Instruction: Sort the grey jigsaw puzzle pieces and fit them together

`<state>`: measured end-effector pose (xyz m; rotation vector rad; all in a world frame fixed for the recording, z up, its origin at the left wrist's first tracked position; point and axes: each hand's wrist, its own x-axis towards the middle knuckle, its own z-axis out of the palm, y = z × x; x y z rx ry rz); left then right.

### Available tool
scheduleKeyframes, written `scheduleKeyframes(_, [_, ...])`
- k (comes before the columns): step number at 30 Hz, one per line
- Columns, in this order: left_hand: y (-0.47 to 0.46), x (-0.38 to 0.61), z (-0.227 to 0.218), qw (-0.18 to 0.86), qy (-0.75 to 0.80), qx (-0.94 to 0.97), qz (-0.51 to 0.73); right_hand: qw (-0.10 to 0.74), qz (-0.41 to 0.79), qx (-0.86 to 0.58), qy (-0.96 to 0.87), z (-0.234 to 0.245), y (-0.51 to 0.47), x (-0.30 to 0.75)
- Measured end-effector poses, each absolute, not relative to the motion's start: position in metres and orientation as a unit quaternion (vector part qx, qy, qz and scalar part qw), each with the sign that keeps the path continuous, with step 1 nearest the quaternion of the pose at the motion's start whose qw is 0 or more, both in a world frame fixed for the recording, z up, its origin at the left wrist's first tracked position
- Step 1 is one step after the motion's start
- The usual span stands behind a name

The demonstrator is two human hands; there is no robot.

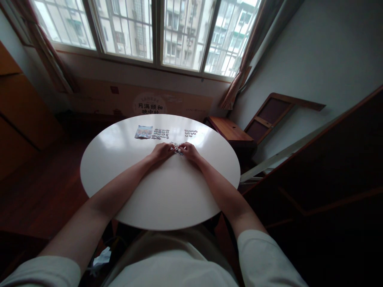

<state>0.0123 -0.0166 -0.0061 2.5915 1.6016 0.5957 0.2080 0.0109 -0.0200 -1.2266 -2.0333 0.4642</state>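
Observation:
My left hand [163, 150] and my right hand [189, 150] meet near the middle of a round white table [161, 195], one on either side of a small pile of jigsaw puzzle pieces [178, 150]. The fingers of both hands are curled and pinched together at the pile, closed on small puzzle pieces that they partly hide. Beyond my left hand, several puzzle pieces [161, 133] lie spread in rows. A smaller group of puzzle pieces [190, 132] lies beyond my right hand. Left of the rows is a flat packet with a colourful picture [144, 132].
A wooden stool or small bench [229, 128] stands behind the table's right edge, near a folded wooden chair [267, 113] against the wall. Barred windows [128, 30] with tied curtains and a printed cardboard panel [185, 99] are behind the table. Dark wooden furniture [326, 187] fills the right.

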Motion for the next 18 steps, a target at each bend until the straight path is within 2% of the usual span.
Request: scheduleKeyframes(18, [-0.0209, 0.0135, -0.003, 0.009, 0.505, 0.84, 0.199, 0.373, 0.186, -0.443, -0.793, -0.0124, 0.0029, 0.2083])
